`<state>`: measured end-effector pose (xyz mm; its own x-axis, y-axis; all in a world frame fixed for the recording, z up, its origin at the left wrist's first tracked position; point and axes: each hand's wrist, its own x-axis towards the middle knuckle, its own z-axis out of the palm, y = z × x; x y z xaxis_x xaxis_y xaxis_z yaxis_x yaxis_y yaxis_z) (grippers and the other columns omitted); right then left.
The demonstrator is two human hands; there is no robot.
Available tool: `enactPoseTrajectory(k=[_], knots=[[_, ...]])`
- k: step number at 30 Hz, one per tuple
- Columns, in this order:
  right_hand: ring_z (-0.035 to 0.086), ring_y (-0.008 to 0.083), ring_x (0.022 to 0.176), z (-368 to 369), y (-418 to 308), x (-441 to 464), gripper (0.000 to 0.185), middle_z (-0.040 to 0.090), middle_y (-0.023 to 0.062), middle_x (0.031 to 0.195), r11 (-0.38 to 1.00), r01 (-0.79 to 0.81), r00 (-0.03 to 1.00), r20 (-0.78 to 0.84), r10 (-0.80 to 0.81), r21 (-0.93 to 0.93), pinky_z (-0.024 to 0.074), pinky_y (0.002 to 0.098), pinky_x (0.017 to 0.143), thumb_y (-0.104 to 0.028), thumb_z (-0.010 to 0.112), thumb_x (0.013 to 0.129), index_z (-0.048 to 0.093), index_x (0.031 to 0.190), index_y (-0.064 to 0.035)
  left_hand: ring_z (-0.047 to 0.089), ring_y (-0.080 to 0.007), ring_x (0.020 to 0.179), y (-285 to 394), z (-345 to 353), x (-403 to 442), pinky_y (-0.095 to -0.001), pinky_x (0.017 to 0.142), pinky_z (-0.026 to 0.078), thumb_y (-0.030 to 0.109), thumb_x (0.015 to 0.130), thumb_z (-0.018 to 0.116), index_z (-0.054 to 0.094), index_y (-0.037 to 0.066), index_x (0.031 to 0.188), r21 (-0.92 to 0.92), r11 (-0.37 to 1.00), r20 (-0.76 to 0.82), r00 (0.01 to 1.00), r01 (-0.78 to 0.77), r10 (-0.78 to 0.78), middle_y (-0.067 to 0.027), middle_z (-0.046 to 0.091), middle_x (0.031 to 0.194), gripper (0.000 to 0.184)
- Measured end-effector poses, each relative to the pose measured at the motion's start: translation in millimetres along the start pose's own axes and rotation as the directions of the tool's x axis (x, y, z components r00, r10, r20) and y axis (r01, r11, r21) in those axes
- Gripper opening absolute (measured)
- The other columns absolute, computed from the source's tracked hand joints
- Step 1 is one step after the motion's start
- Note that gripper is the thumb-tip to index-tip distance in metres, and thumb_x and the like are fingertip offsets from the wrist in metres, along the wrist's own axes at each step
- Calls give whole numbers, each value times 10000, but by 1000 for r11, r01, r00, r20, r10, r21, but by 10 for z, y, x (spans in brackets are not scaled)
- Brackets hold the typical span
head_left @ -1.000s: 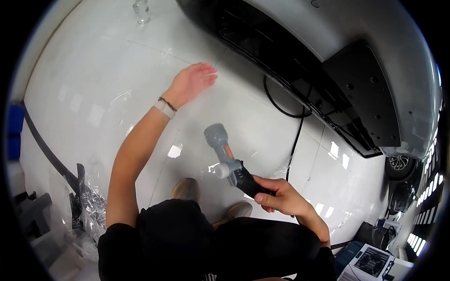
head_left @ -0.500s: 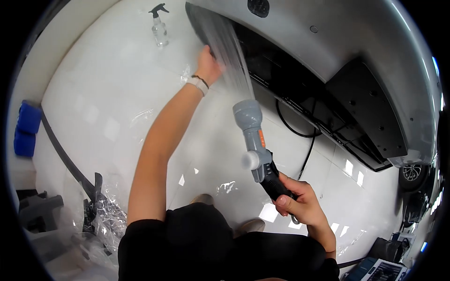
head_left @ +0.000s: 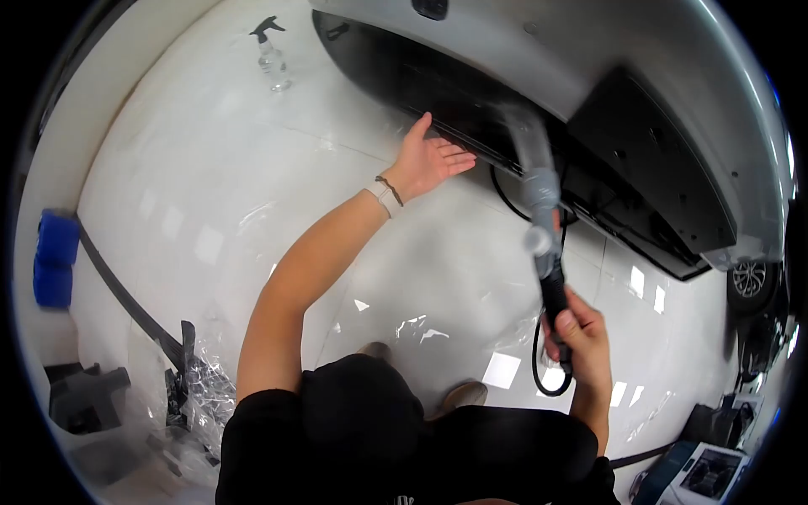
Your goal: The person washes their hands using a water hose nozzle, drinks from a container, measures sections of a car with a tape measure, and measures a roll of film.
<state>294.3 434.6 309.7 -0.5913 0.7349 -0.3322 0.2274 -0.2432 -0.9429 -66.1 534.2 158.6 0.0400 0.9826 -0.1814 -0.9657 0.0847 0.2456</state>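
Grey bumper (head_left: pixel 505 46): smooth, glossy paint. Trim (head_left: pixel 404 76) along bumper: black, glossy. Panel (head_left: pixel 631 160) on bumper: black, matt. Floor (head_left: pixel 412 278) below bumper: white, smooth, high-gloss. Spray gun (head_left: pixel 544 240) near bumper: grey and black, plastic-looking. Spray bottle (head_left: pixel 273 69) beside bumper: transparent, smooth. Film (head_left: pixel 210 383) well apart from bumper: clear, crinkled, shiny. Clothing (head_left: pixel 362 421): black cloth, matt.

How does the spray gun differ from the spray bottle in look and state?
The spray gun has a grey head and black handle; the spray bottle has a clear body and black top.
The spray gun is in the right hand, while the spray bottle is on the floor, untouched.
Water leaves the spray gun; none visibly leaves the spray bottle.
Both have black parts.
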Motion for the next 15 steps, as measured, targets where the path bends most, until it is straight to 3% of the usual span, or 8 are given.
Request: enactPoseTrajectory(k=[1,2,5,7,9,10,11,15], knots=[[463,95,514,6,-89,-58,522,543,22,736,999,8,996,-84,-3,54,363,227,473,-301,621,971,503,1384,-5,319,-466,1398,-64,28,9,-517,1171,282,565,965,460,228,-131,1459,67,997,87,995,43,-48,-328,248,1531,885],[463,95,514,-7,-118,-96,533,538,20,732,999,8,993,-115,-4,42,360,226,471,-310,615,973,495,1398,-12,403,-442,1348,-88,60,19,-510,1155,317,502,967,474,348,-122,1404,83,994,41,996,76,-80,-323,361,1471,773],[464,96,512,-141,14,-247,553,539,23,736,998,-13,988,-155,23,59,356,227,470,-313,619,971,483,1424,-28,401,-448,1345,-24,25,119,-515,1150,327,453,963,487,333,-125,1404,159,985,54,995,73,-83,-315,369,1463,744],[467,96,509,-302,154,-330,555,560,38,750,990,-75,990,129,60,118,363,232,473,-308,634,962,492,1419,-28,391,-469,1339,56,93,122,-552,1150,314,351,936,512,335,-125,1378,129,991,-42,999,-29,34,-296,393,1443,673],[467,98,504,-392,222,-429,580,583,63,761,977,-129,976,194,96,168,375,242,473,-314,661,944,493,1415,-19,389,-466,1331,170,106,99,-603,1142,299,294,908,520,358,-108,1345,139,976,-70,982,-166,177,-281,394,1426,616],[455,93,474,-434,312,-503,660,574,58,737,979,-97,994,77,84,181,356,233,444,-399,687,902,506,1378,21,392,-453,1325,281,63,131,-608,1143,294,290,918,504,385,-86,1323,184,963,-193,954,-195,230,-272,395,1414,565],[443,88,444,-482,387,-570,752,564,54,712,980,-67,996,-40,76,185,337,223,415,-484,712,860,518,1342,60,411,-437,1312,378,-64,160,-601,1137,304,275,928,481,392,-70,1322,197,944,-111,950,-266,291,-269,418,1392,531],[452,71,462,-710,575,-761,599,542,34,738,971,110,871,-491,8,212,333,209,396,-430,594,968,498,1358,15,467,-414,1259,616,-73,49,-577,1100,369,236,948,442,456,-59,1240,378,869,-277,857,-319,434,-246,497,1308,416]])
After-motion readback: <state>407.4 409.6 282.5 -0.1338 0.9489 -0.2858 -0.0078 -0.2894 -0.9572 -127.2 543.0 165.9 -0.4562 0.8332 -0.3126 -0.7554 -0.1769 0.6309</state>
